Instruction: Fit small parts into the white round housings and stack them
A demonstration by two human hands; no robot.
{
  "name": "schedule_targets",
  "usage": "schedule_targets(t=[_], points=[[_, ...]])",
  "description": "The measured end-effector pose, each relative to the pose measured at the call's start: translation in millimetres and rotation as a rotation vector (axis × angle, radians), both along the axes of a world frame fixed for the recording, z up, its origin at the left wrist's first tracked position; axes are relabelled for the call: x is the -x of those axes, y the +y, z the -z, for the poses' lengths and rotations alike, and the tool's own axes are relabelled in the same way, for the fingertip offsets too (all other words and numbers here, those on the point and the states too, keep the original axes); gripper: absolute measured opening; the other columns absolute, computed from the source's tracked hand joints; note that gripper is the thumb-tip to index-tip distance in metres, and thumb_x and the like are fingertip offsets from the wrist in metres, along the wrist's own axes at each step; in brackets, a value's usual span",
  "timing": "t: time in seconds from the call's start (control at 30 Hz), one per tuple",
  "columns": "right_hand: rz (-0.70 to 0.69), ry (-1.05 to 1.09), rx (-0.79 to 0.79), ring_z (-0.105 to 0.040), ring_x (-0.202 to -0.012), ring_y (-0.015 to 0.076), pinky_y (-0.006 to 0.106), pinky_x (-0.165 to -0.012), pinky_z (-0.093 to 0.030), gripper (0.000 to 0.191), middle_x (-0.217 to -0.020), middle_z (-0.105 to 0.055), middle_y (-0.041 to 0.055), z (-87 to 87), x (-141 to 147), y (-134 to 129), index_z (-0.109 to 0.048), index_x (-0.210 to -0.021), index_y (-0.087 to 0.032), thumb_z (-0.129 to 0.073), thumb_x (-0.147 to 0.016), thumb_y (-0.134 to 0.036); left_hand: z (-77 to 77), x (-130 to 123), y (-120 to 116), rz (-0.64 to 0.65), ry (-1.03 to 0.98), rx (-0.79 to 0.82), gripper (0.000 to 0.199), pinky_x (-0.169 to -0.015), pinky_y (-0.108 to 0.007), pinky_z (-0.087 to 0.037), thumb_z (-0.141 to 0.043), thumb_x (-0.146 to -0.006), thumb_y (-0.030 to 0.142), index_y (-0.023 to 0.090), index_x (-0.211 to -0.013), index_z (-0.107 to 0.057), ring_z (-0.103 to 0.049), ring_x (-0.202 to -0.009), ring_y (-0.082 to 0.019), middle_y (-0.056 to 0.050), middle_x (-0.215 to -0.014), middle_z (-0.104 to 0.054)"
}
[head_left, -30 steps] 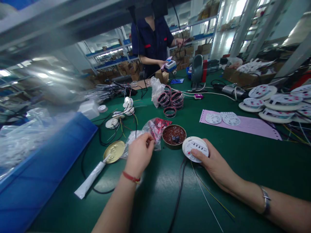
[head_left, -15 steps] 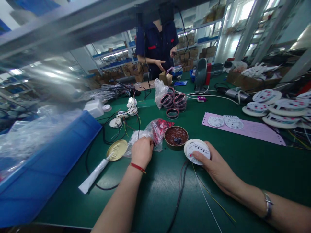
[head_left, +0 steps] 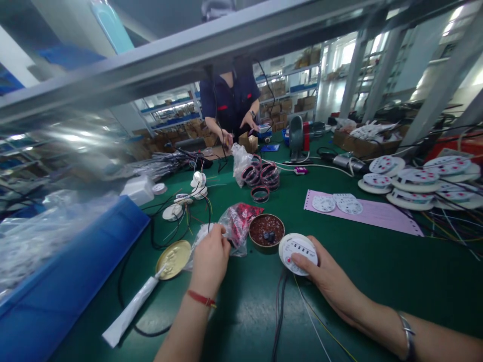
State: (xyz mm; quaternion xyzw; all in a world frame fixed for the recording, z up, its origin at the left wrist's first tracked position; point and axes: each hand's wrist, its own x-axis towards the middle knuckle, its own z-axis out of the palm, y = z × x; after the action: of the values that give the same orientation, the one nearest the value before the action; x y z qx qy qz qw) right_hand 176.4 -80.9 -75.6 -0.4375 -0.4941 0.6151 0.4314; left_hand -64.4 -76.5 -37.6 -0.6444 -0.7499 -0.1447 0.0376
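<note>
Disc unit: white disc unit (head_left: 298,255) sat in the right hand (head_left: 327,271), printed face up, thumb pressed near its red spot; dark, white and yellow wires (head_left: 278,317) trailed from beneath it towards the near side.
Right hand: grasped the unit at its right edge.
Left hand: left hand (head_left: 212,259) was left of the unit, well apart from it, fingers bent in at the plastic bags; could not tell whether they gripped anything.
Between hands: round tin (head_left: 266,233) of brown material with dark pieces, just beside the unit; contact not determinable.
Bags: red-and-clear bag (head_left: 239,223) beside the tin; whitish bag (head_left: 198,247) partly behind the left hand.
Left side: yellow lid (head_left: 176,257) with pale paste, white tube (head_left: 132,312) nozzle over it; blue bin (head_left: 75,281) bounded this side.
Far side: dark-rimmed rings (head_left: 260,194) stood beyond the tin; a person (head_left: 228,103) stood past the counter (head_left: 241,322).
Right side: pink sheet (head_left: 377,219) carried two printed discs (head_left: 349,203); stacked white discs (head_left: 415,193) lay beyond.
Open room: green surface showed between sheet and right forearm, and between both forearms, crossed there by wires.
</note>
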Motion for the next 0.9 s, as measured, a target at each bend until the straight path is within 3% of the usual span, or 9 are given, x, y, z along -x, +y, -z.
schedule_targets(t=[0.13,0.3,0.57,0.9], points=[[-0.001,0.006,-0.007,-0.055,-0.088,0.0203,0.031,-0.078,-0.045,0.038,-0.092,-0.060,0.0018,-0.2,1,0,-0.053,-0.098,-0.022,-0.064,-0.077,-0.052,-4.3,-12,-5,0.191,-0.309,-0.149,0.018,-0.072,-0.026,-0.044,-0.044,-0.087,0.018,0.021,-0.094,-0.061,-0.061,-0.078,-0.016,-0.002,-0.087,-0.067],[-0.005,0.005,-0.007,-0.054,-0.087,0.0211,0.031,-0.075,-0.046,0.037,-0.091,-0.059,0.0020,0.5,1,-1,-0.055,-0.097,-0.022,-0.063,-0.077,-0.053,-0.1,-33,-10,0.299,-0.513,-0.133,0.015,-0.067,-0.024,-0.042,-0.045,-0.086,0.017,0.020,-0.085,-0.060,-0.058,-0.072,-0.014,0.000,-0.080,-0.064],[-0.010,0.025,-0.045,-0.051,-0.089,0.0196,0.030,-0.080,-0.044,0.035,-0.092,-0.057,0.0011,8.5,2,2,-0.054,-0.100,-0.023,-0.062,-0.079,-0.050,8.0,-47,-15,0.366,-0.521,-0.131,0.011,-0.067,-0.024,-0.041,-0.048,-0.084,0.014,0.019,-0.082,-0.057,-0.057,-0.073,-0.014,-0.001,-0.080,-0.062],[-0.015,0.014,-0.047,-0.051,-0.087,0.0210,0.031,-0.077,-0.045,0.037,-0.090,-0.057,0.0021,4.9,1,-1,-0.055,-0.097,-0.022,-0.062,-0.078,-0.053,8.0,-52,-17,0.444,-0.548,-0.174,0.014,-0.067,-0.024,-0.041,-0.052,-0.079,0.008,0.019,-0.074,-0.059,-0.057,-0.073,-0.014,-0.001,-0.076,-0.062]])
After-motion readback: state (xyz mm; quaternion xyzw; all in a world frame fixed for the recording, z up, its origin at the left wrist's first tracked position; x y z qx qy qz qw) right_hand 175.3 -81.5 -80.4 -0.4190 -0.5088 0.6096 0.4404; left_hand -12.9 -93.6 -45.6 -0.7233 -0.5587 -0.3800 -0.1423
